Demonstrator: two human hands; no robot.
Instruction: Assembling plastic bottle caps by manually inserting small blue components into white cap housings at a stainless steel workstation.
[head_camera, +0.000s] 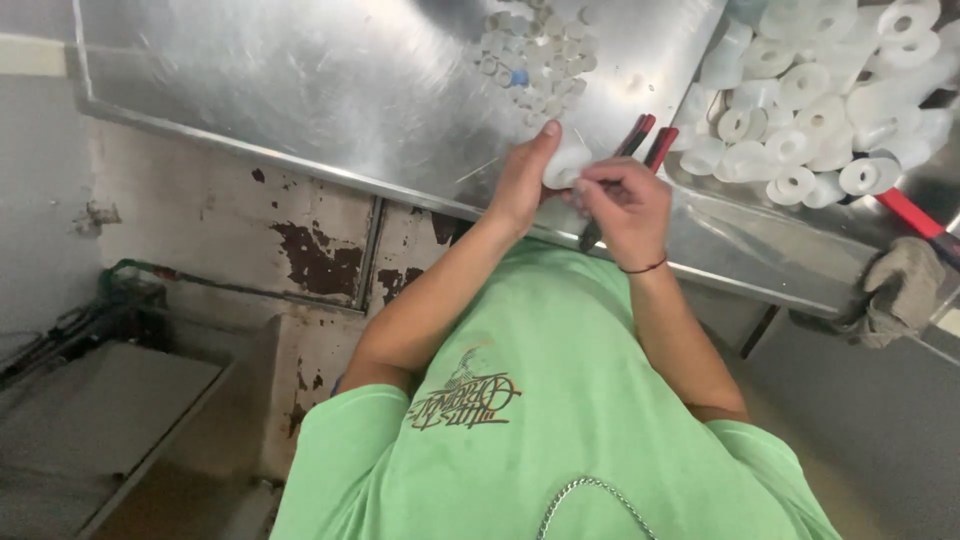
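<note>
Steel tabletop (300, 90) carries everything; reading left to right. Small pile of white plastic rings (535, 50) lies up near the far edge, one blue piece among them, well apart from your hands.

Your left hand (522, 180) holds a white plastic spool (566, 165) just over the near edge of the tabletop: thumb stretched up along its side, fingers curled behind it. Forearm comes up from the lower left, elbow bent, wrist straight.

Your right hand (622, 205) is touching the spool from the right, fingers pressed together in a closed grip around red-handled pliers (640, 150). Handles stick out past your knuckles toward the far side; the nose is hidden, so I can't tell what it bites.

Judgement: you're mid-step working the spool with the pliers. Next move calls for a steady left-hand hold and a controlled squeeze or twist.

Further right: big heap of white spools (810, 110), another red-handled tool (910, 215), and a grey work glove (900, 290) at the tabletop's corner.
</note>
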